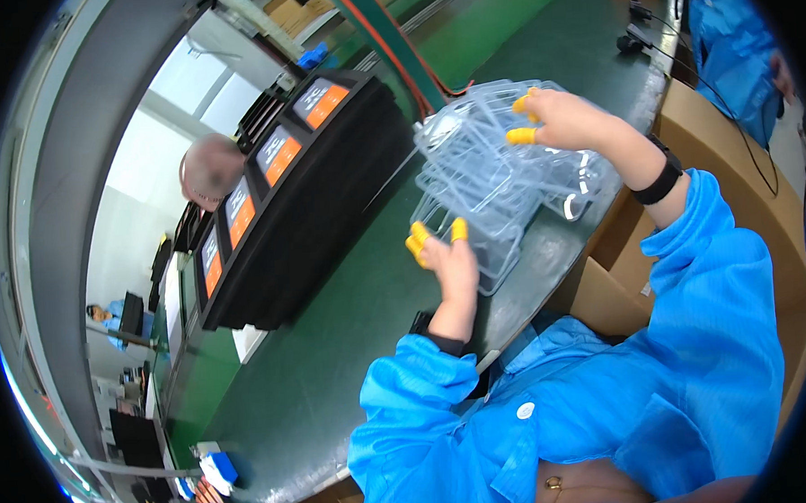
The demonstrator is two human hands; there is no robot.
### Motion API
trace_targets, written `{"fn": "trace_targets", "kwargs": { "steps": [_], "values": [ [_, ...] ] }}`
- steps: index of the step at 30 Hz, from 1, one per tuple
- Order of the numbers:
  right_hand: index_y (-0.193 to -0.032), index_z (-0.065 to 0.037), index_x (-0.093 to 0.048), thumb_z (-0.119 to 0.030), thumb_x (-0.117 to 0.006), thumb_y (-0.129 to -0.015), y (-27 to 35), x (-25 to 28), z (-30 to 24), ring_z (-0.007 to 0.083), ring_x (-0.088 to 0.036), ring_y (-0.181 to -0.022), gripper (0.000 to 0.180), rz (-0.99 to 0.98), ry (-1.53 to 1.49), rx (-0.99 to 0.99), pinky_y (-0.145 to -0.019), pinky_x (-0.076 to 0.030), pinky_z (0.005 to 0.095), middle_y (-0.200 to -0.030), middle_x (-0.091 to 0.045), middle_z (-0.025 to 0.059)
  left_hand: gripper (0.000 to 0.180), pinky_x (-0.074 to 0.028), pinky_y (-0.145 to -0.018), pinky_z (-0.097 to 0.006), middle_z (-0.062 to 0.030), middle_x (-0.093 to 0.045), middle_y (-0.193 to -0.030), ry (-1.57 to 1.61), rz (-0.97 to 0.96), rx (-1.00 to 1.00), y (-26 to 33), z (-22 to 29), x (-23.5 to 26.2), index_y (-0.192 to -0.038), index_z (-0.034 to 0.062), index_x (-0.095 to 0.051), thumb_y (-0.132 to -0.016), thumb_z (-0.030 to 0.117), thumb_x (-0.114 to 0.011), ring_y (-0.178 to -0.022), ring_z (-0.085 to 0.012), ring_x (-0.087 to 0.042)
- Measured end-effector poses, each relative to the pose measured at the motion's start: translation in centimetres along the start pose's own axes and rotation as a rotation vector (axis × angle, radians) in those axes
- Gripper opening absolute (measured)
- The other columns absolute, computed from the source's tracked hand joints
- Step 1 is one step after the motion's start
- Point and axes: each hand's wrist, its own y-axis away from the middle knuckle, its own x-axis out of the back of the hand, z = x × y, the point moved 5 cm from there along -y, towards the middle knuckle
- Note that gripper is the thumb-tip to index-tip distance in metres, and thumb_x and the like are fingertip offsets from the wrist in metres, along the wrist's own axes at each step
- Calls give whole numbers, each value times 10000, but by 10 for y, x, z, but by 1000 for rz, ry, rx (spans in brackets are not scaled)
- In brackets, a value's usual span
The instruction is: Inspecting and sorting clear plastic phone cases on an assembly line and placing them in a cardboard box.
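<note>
A loose heap of clear plastic blister trays [485, 171] lies on the green table, its pieces overlapping at different angles. At the heap's near left edge is my left hand [450, 263], with yellow finger cots on and its thumb and fingers apart. My right hand [570, 120], also in yellow finger cots, reaches over the far right part of the heap. Its fingers are spread, with the tips at or just above the plastic; contact cannot be made out. Neither hand visibly grips a tray.
Left of the heap stands a stack of black trays [307, 220] holding boxes with orange-and-grey labels. A green post [389, 45] rises behind the heap. An open cardboard box [722, 148] sits beside the table's right edge. Cables [632, 39] lie far right, near another person's blue sleeve [731, 48].
</note>
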Motion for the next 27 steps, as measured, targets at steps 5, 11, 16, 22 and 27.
{"fn": "trace_targets", "kwargs": {
  "steps": [5,11,16,22,27],
  "values": [
    [-995,16,-530,-145,-584,-734,-9,-5,37,207,-533,-866,311,-13,-199,4,-765,-424,296,-936,-551,120,736,-199,-958,-461,-325,-289,-1210,106,2,42,-7,2,-16,-1219,-90,-254,-740,380,-558,-1142,-444,-253],
    [-947,3,-527,62,-458,-651,-1,-12,65,176,-478,-708,310,-38,-231,92,-662,-392,266,-770,-486,95,591,-225,-951,-378,-256,-308,-1222,269,27,247,4,-10,45,-1230,-40,-283,-777,290,-470,-1130,-344,-305],
    [-967,0,-523,84,-483,-665,21,19,-26,131,-467,-699,315,298,-294,131,-648,-375,226,-810,-484,65,420,-279,-912,-268,-114,-380,-1197,752,-128,209,39,7,106,-1218,14,-333,-810,105,-378,-1073,-182,-384],
    [-926,-19,-570,37,-585,-665,97,-26,-167,134,-525,-707,267,-180,-863,481,-627,-418,238,-785,-533,58,299,-383,-794,-249,-50,-484,-998,493,-515,-38,103,26,131,-1086,23,-420,-820,134,-502,-886,-130,-470],
    [-925,2,-558,32,-555,-746,123,-82,-193,140,-553,-743,181,-410,-1150,400,-654,-452,241,-837,-537,72,311,-362,-853,-273,-66,-478,-1055,515,-500,-108,119,10,135,-1140,10,-391,-866,152,-433,-965,-149,-462]
  ]
}}
